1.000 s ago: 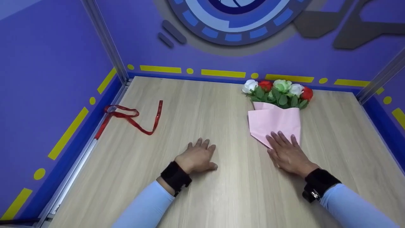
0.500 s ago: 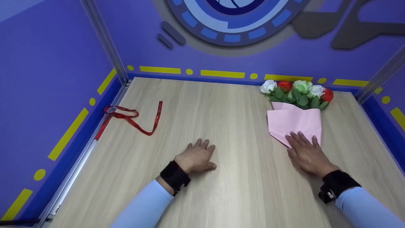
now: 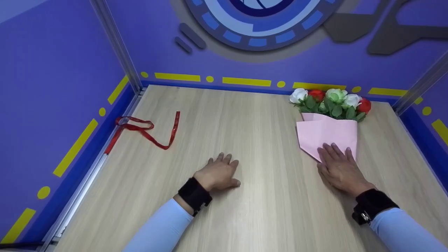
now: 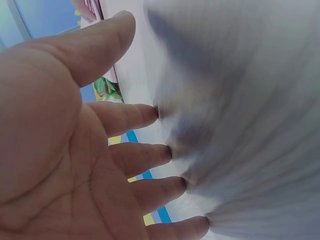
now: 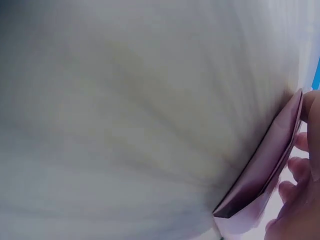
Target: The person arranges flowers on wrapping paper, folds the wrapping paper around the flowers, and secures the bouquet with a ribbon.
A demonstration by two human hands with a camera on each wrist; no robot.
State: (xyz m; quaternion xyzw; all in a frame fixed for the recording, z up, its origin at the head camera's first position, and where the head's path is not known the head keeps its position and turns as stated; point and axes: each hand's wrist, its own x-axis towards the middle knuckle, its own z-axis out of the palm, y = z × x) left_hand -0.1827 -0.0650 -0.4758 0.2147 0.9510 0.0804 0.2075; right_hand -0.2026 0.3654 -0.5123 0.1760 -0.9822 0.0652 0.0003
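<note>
Left, a red ribbon [image 3: 140, 128] lies looped on the table [image 3: 259, 140]. Next, the left hand [image 3: 217, 173] spreads its fingers there, holding nothing. Right, a pink-wrapped bouquet [image 3: 327, 127] lies under the right hand [image 3: 337, 169], whose straight fingers touch its tapered base, ungripped: probably light, easily creased, best held there.

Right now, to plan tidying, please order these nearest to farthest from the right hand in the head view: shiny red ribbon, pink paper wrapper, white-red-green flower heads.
1. Pink paper wrapper: partly under the right hand.
2. Flower heads: beyond the wrapper.
3. Red ribbon: off to the left.
</note>
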